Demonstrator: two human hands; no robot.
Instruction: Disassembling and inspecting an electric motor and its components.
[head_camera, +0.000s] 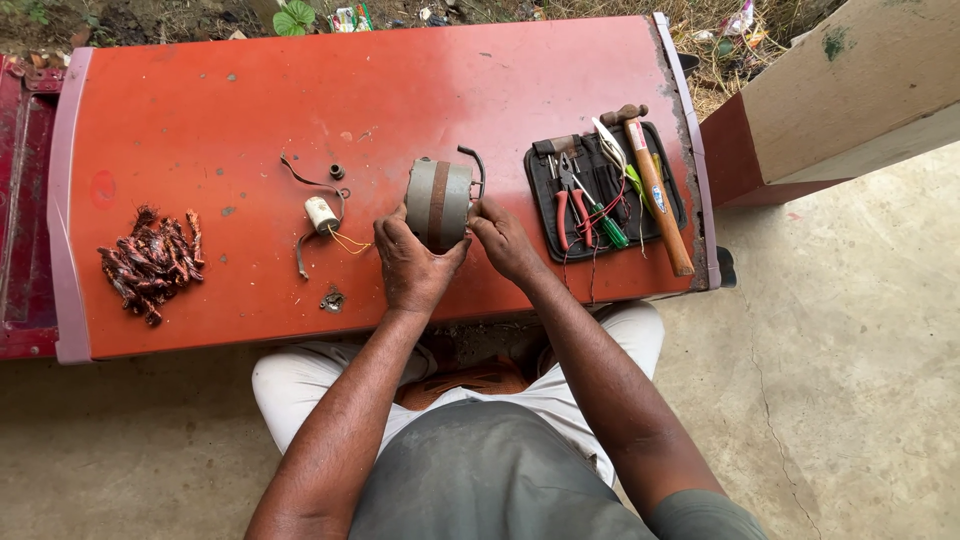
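Note:
A round grey motor body (438, 201) with a rusty brown band stands on edge on the red table (220, 120). My left hand (412, 262) grips its near left side. My right hand (503, 240) holds its right side, fingers at the rim. A black cable (474, 162) curls out of the motor's top right. Left of the motor lie a small white cylindrical capacitor (321, 213) with thin wires and a small dark ring (337, 171).
A black tool pouch (600, 195) at the right holds red-handled pliers, a green screwdriver and a wooden-handled hammer (655, 190). A heap of reddish copper wire scraps (152, 262) lies at the table's left. A small metal piece (332, 299) sits near the front edge. Concrete floor surrounds.

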